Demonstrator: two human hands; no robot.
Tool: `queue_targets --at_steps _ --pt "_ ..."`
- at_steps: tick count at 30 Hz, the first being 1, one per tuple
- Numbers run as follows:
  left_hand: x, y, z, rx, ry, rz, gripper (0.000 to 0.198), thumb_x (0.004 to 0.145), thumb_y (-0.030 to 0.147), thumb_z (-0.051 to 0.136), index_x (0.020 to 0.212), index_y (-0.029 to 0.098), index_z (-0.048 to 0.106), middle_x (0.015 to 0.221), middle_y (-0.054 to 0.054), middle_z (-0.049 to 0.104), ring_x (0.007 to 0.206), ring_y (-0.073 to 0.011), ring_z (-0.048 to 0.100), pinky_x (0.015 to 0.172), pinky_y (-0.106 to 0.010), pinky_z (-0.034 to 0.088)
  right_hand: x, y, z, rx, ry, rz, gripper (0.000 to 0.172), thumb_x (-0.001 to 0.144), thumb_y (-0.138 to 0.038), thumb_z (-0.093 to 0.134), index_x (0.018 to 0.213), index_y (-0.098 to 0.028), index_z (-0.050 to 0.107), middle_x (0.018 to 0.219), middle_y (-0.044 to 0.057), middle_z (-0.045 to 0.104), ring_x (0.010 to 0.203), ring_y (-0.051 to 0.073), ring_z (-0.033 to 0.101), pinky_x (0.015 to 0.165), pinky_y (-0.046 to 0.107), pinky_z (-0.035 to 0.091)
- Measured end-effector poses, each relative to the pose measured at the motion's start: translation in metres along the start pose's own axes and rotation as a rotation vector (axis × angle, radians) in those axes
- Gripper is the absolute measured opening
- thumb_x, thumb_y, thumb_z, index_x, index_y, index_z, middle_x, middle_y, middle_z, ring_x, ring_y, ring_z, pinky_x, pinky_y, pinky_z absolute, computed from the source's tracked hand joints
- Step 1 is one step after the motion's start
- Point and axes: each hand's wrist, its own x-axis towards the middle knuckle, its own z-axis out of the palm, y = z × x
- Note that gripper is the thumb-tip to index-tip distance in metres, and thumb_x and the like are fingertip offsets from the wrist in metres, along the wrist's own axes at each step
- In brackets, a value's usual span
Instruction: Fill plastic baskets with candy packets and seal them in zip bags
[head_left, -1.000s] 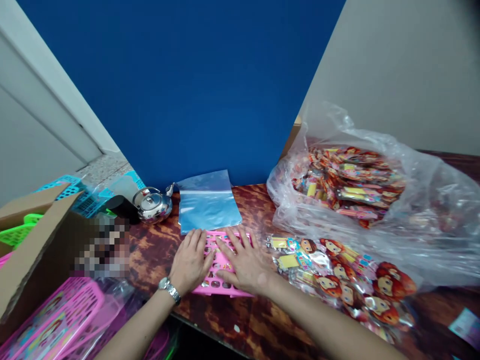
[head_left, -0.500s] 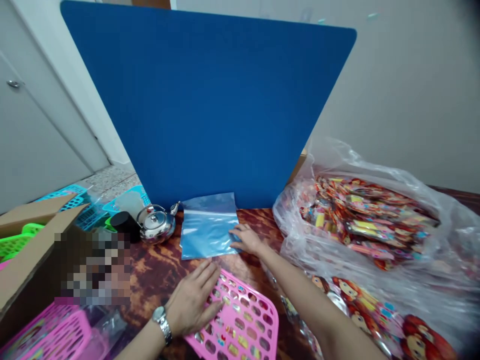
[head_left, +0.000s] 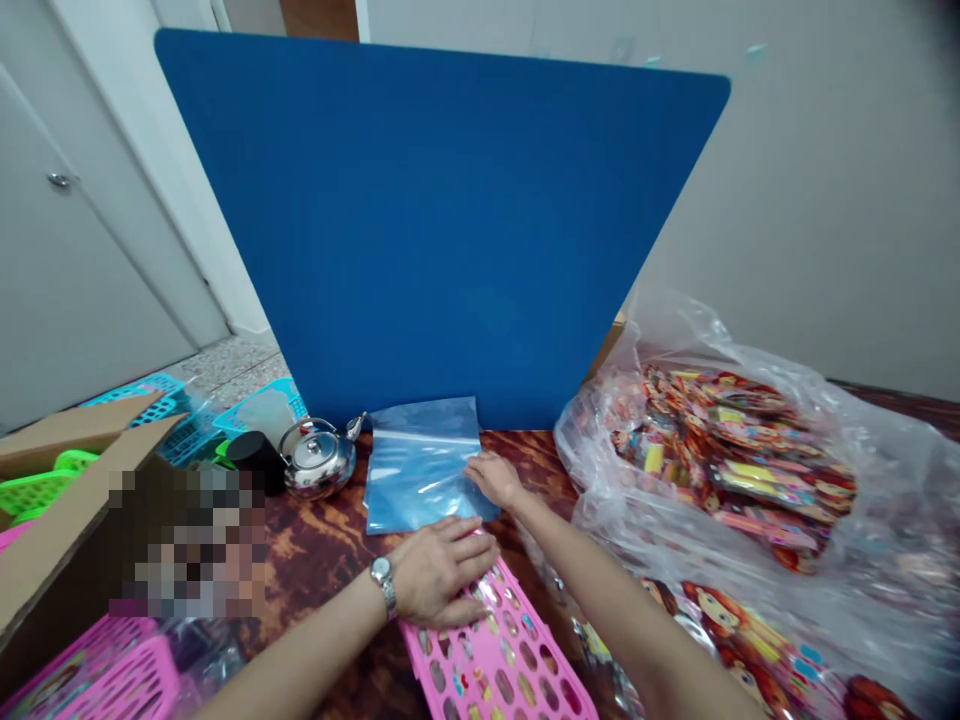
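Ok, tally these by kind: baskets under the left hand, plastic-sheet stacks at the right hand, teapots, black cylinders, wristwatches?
Pink perforated basket under left hand: 1
Clear plastic-sheet stack at right hand: 1
Shiny metal teapot: 1
Black cylinder: 1
Wristwatch: 1
Total: 5

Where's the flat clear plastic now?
Head view, near centre: flat plastic on the table, kettle at its left, right hand at its right edge, blue board behind.

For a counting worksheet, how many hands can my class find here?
2: the left hand on the pink basket, the right hand at the right edge of the plastic bags. The pixelated patch could hide others.
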Motion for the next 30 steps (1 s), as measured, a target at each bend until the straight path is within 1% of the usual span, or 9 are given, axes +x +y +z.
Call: queue_targets --at_steps 3,7,11,15,18,21,24,27,30 --pt "0.014 -0.013 0.004 0.136 0.206 -0.077 0.043 0.087 0.04 0.044 0.123 0.018 0.051 0.125 -0.01 0.056 0.122 -0.0284 0.045 0.102 -0.047 0.036 0.007 -0.004 -0.016 0.029 0.053 0.011 0.026 0.094 -0.028 0.04 0.083 -0.018 0.062 0.086 0.005 0.064 0.078 0.014 0.056 0.065 0.023 0.035" --pt "0.013 -0.039 -0.005 0.4 0.541 -0.607 0.033 0.085 0.027 0.051 0.117 0.021 0.056 0.137 -0.015 0.042 0.134 -0.0362 0.022 0.104 -0.058 0.023 0.011 -0.011 -0.037 0.077 0.081 -0.018 0.026 0.094 -0.029 0.038 0.082 -0.018 0.059 0.074 0.001 0.062 0.066 0.012 0.054 0.059 0.021 0.032" --pt "-0.004 -0.065 -0.012 0.388 0.381 -0.714 0.046 0.077 0.028 0.06 0.121 0.017 0.054 0.135 -0.019 0.043 0.13 -0.0417 0.027 0.102 -0.064 0.016 0.005 -0.018 -0.051 0.115 0.073 -0.06 0.026 0.094 -0.028 0.037 0.079 -0.018 0.057 0.071 -0.001 0.061 0.064 0.01 0.054 0.058 0.019 0.031" --pt "-0.017 -0.082 -0.009 0.327 0.324 -0.706 0.023 0.084 0.018 0.044 0.099 0.018 0.062 0.096 -0.01 0.067 0.099 -0.0268 0.058 0.099 -0.053 0.031 -0.004 -0.023 -0.06 0.104 0.038 -0.061 0.028 0.095 -0.028 0.037 0.076 -0.018 0.056 0.068 -0.001 0.062 0.06 0.009 0.054 0.057 0.019 0.03" --pt "-0.016 -0.086 -0.011 0.275 0.333 -0.726 0.026 0.089 0.019 0.035 0.085 0.019 0.061 0.079 -0.006 0.066 0.079 -0.0193 0.061 0.091 -0.043 0.04 -0.01 -0.025 -0.067 0.057 0.042 -0.014 0.029 0.095 -0.03 0.037 0.077 -0.018 0.056 0.069 0.0 0.063 0.06 0.01 0.055 0.057 0.021 0.029" --pt "-0.005 -0.077 -0.014 0.245 0.386 -0.738 0.026 0.089 0.032 0.041 0.101 0.016 0.057 0.101 -0.011 0.064 0.098 -0.0242 0.058 0.091 -0.044 0.04 -0.013 -0.031 -0.075 -0.004 0.07 0.049 0.032 0.096 -0.032 0.034 0.079 -0.018 0.057 0.076 0.004 0.066 0.067 0.013 0.059 0.058 0.023 0.027" --pt "0.009 -0.061 -0.012 0.234 0.446 -0.729 0.054 0.08 0.047 0.052 0.121 0.012 0.046 0.128 -0.019 0.049 0.123 -0.0339 0.038 0.1 -0.054 0.028 -0.014 -0.042 -0.082 -0.052 0.071 0.066 0.037 0.097 -0.037 0.031 0.08 -0.019 0.059 0.078 0.005 0.067 0.071 0.016 0.061 0.058 0.025 0.027" --pt "0.015 -0.055 -0.011 0.19 0.468 -0.74 0.04 0.084 0.037 0.047 0.115 0.012 0.052 0.119 -0.02 0.053 0.117 -0.0342 0.043 0.098 -0.055 0.03 -0.015 -0.051 -0.086 -0.082 0.048 0.042 0.04 0.096 -0.043 0.031 0.079 -0.021 0.061 0.075 0.003 0.067 0.071 0.015 0.061 0.058 0.024 0.028" --pt "0.006 -0.06 -0.019 0.089 0.422 -0.736 0.029 0.089 0.026 0.034 0.098 0.017 0.061 0.095 -0.013 0.062 0.093 -0.0244 0.057 0.085 -0.04 0.043 -0.02 -0.047 -0.092 -0.105 0.042 0.046 0.039 0.095 -0.045 0.033 0.082 -0.022 0.062 0.077 0.003 0.068 0.073 0.016 0.062 0.059 0.023 0.031"
